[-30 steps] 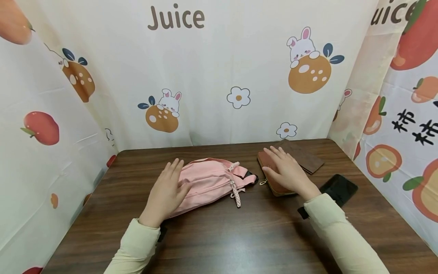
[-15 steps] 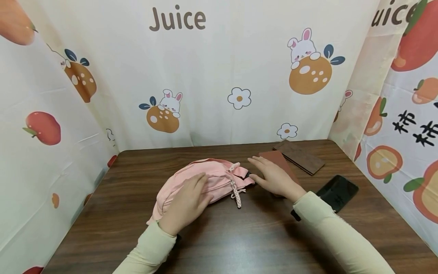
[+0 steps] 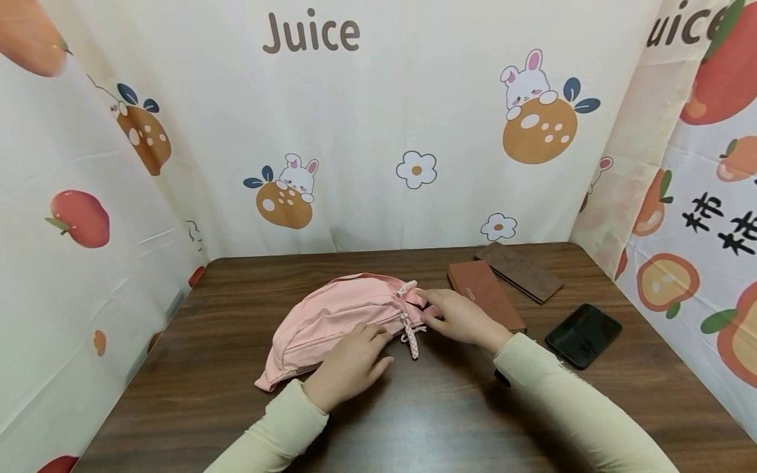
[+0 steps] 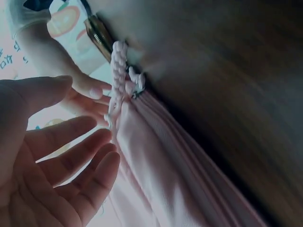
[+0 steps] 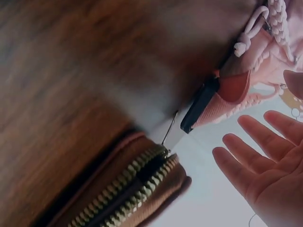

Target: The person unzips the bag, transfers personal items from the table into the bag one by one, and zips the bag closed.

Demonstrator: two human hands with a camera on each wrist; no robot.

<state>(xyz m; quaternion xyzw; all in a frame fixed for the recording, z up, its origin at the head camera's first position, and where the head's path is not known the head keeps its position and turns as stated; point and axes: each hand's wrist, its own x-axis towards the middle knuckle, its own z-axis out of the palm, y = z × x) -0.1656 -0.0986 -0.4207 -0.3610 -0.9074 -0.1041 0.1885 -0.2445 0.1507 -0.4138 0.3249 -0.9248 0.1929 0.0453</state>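
A pink waist bag (image 3: 343, 312) with braided white zip pulls (image 3: 409, 338) lies on the table in the head view. My left hand (image 3: 355, 360) is at its front edge, fingers loosely bent with fingertips over the pink cloth; the left wrist view shows the palm holding nothing beside the bag (image 4: 151, 161). My right hand (image 3: 464, 320) reaches to the bag's right end, its fingertips overlapping the strap there. In the right wrist view its fingers (image 5: 255, 156) are spread and hold nothing, near the bag's black buckle (image 5: 201, 105).
Just right of the bag lies a reddish-brown zip wallet (image 3: 485, 294), its brass zipper (image 5: 125, 191) visible in the right wrist view. Behind it is a flat dark brown piece (image 3: 523, 270). A black phone (image 3: 584, 335) lies at the right. Printed curtains (image 3: 367, 131) surround the table.
My left hand has moved right and down along the bag's front. My right hand has moved left from over the wallet to the bag's right end, uncovering the wallet.
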